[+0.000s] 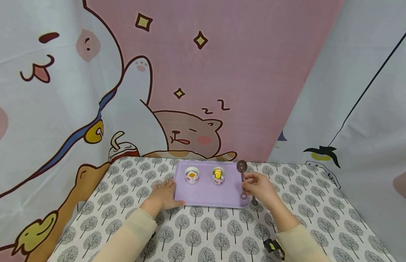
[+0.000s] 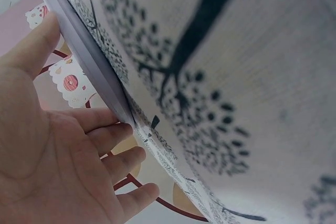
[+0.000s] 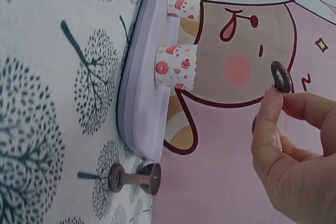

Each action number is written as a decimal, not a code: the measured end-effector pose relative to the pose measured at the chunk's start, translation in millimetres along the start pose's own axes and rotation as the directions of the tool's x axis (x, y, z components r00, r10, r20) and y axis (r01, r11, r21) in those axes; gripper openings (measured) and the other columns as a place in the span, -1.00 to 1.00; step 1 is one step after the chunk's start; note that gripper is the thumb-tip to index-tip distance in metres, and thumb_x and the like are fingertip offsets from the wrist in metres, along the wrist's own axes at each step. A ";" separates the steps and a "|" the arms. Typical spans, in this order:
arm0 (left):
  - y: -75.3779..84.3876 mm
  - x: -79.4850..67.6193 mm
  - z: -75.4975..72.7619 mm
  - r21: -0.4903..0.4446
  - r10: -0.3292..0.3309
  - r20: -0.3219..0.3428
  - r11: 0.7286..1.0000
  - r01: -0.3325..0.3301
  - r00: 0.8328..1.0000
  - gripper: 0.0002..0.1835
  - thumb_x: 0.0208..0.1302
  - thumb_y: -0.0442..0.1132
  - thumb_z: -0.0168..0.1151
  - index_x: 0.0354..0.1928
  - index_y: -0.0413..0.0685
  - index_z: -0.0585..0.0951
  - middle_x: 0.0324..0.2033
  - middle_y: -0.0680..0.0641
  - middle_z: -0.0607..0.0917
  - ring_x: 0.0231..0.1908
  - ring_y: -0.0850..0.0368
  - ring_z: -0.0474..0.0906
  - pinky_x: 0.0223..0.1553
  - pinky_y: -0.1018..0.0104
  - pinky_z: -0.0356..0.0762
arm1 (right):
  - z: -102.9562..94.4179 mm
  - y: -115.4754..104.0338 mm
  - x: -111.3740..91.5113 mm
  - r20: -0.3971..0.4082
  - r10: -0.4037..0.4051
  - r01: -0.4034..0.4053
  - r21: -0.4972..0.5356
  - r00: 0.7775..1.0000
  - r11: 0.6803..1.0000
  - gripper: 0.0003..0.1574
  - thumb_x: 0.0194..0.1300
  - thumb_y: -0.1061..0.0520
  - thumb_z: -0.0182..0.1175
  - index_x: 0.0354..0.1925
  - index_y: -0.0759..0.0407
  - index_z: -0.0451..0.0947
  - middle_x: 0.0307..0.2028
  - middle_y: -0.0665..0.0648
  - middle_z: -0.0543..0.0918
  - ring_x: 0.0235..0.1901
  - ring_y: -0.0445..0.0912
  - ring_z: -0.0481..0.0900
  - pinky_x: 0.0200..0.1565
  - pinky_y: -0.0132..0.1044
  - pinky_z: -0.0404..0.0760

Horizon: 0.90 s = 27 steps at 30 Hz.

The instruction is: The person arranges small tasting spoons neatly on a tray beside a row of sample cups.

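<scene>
My right hand [image 1: 260,187] pinches the handle of a long brown spoon [image 1: 242,166], its round bowl pointing away and a ring at the near end. In the head view this spoon overlaps the right side of the lilac tray [image 1: 203,198]. A second brown spoon [image 3: 116,177], shorter and with a deep bowl, lies on the cloth just right of the tray. My left hand [image 1: 162,196] rests at the tray's left edge, fingers extended and thumb by the near left corner. On the tray stand two patterned paper cups, the left cup [image 1: 192,179] with an orange-and-white piece, the right cup [image 1: 218,181] with a yellow piece.
A white cloth [image 1: 207,227] printed with grey trees covers the table. Behind it hangs a pink and white cartoon curtain [image 1: 249,72], close to the tray's far edge. A small black device [image 1: 271,245] shows at the right sleeve.
</scene>
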<state>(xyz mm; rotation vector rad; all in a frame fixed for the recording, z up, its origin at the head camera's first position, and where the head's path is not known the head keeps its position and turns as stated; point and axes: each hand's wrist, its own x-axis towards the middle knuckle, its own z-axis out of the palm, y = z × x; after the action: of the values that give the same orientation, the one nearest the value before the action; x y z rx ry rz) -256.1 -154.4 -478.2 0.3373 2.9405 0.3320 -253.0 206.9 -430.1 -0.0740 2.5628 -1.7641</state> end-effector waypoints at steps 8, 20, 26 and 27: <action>0.1 -1.4 -0.7 -0.001 0.001 -0.002 1.000 -0.001 1.000 0.12 0.13 0.40 0.29 0.45 -0.37 0.26 0.46 -0.32 0.24 0.46 -0.36 0.09 0.42 -0.36 -0.04 | 13.1 -4.0 2.7 0.024 -0.002 0.001 0.039 1.000 0.999 -0.52 0.25 0.40 0.26 0.14 0.50 0.46 -0.28 0.25 0.66 -0.42 -0.08 0.65 -0.29 -0.26 0.75; 1.2 -2.5 -1.4 -0.006 0.003 -0.001 1.000 -0.003 1.000 0.11 0.14 0.39 0.29 0.45 -0.36 0.26 0.47 -0.32 0.24 0.46 -0.36 0.09 0.42 -0.36 -0.05 | 31.5 -4.4 8.5 0.015 -0.001 0.000 0.071 1.000 0.997 -0.56 0.19 0.45 0.28 0.07 0.52 0.49 -0.30 0.29 0.67 -0.49 -0.07 0.65 -0.32 -0.22 0.76; 0.9 -2.3 -0.9 -0.007 0.002 -0.002 1.000 -0.002 1.000 0.11 0.14 0.39 0.29 0.45 -0.36 0.26 0.47 -0.32 0.24 0.46 -0.36 0.09 0.42 -0.36 -0.05 | 37.2 -4.4 11.1 0.036 -0.011 0.008 0.089 0.999 0.996 -0.55 0.22 0.44 0.27 0.09 0.53 0.47 -0.28 0.30 0.66 -0.48 -0.09 0.65 -0.31 -0.20 0.76; 1.0 -2.3 -0.9 -0.007 0.003 -0.002 1.000 -0.003 1.000 0.11 0.14 0.39 0.28 0.45 -0.36 0.26 0.47 -0.32 0.24 0.46 -0.36 0.09 0.42 -0.36 -0.05 | 38.6 -4.7 11.3 0.038 -0.009 0.006 0.090 0.999 0.996 -0.55 0.23 0.44 0.27 0.09 0.53 0.47 -0.28 0.30 0.66 -0.48 -0.09 0.65 -0.31 -0.20 0.76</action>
<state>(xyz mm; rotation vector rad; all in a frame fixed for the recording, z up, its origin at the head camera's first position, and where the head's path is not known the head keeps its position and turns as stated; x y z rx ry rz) -253.8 -154.2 -476.8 0.3402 2.9402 0.3434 -262.2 168.6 -439.4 -0.1147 2.4563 -1.8587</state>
